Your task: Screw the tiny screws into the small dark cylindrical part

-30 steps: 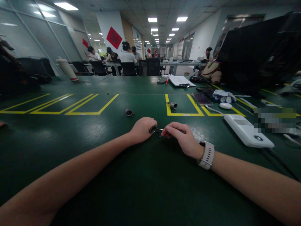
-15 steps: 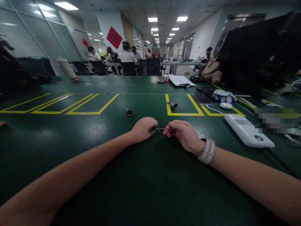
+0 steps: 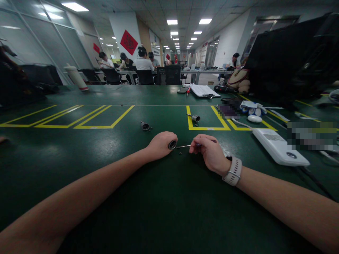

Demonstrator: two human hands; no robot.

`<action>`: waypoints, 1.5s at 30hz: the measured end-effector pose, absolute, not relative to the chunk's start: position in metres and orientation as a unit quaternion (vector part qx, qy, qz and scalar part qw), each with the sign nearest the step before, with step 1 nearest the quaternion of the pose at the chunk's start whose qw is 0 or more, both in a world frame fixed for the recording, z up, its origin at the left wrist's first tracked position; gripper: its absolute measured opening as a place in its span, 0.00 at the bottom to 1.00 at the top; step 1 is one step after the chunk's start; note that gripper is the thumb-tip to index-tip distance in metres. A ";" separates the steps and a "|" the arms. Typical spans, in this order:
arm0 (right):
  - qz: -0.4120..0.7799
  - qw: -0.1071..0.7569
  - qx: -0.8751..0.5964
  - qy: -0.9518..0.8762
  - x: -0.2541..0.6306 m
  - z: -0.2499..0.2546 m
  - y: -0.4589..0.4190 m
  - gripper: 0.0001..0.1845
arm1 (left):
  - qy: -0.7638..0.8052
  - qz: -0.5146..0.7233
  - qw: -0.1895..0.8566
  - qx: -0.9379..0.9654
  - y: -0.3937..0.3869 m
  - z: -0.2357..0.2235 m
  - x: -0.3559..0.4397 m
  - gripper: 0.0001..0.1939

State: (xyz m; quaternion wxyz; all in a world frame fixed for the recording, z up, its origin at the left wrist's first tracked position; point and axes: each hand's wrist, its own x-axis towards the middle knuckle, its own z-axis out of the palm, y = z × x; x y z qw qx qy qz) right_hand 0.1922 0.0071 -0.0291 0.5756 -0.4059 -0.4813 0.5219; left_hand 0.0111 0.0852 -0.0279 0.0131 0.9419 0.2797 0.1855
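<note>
My left hand [image 3: 162, 145] is closed around a round metal cup-shaped part [image 3: 173, 145], its open mouth facing right and toward me. Across from it, my right hand [image 3: 209, 150] pinches a slim screwdriver [image 3: 184, 146], with a thin bright shaft and a dark handle end. The shaft points left, its tip close to the mouth of the cup-shaped part; whether they touch I cannot tell. Below the shaft lies a tiny dark nut-like piece [image 3: 180, 153]. A similar metal cup [image 3: 144, 126] rests beyond my left hand, with small dark pieces [image 3: 150, 129] beside it.
Another metal cup with a thin stem [image 3: 196, 118] lies inside a yellow-taped outline [image 3: 209, 129]. At right are a white box-shaped device [image 3: 279, 146] with a cable, blue-white gloves [image 3: 253, 107] and a large dark object [image 3: 286, 63]. Papers [image 3: 203, 90] and a bottle [image 3: 76, 78] stand farther back.
My right hand has shifted slightly right and turned, drawing the screwdriver's tip back and lower by the cup's mouth. My left hand stays in place with the metal cup.
</note>
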 end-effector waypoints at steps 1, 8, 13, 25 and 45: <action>0.505 0.580 -0.418 -0.483 0.192 -0.029 0.007 0.12 | 0.282 0.187 0.015 0.941 0.085 -0.028 0.011 0.03; 0.477 0.581 -0.470 -0.461 0.190 -0.022 0.005 0.13 | 0.314 0.212 0.054 0.924 0.085 -0.028 0.011 0.03; 0.466 0.609 -0.480 -0.426 0.191 -0.023 0.007 0.13 | 0.335 0.231 0.128 0.904 0.089 -0.028 0.008 0.07; 0.449 0.670 -0.466 -0.364 0.195 -0.029 0.017 0.07 | 0.262 0.152 0.109 0.947 0.081 -0.016 0.012 0.15; 0.477 0.656 -0.452 -0.372 0.191 -0.030 0.017 0.07 | 0.195 0.049 0.079 0.976 -0.027 -0.007 0.029 0.06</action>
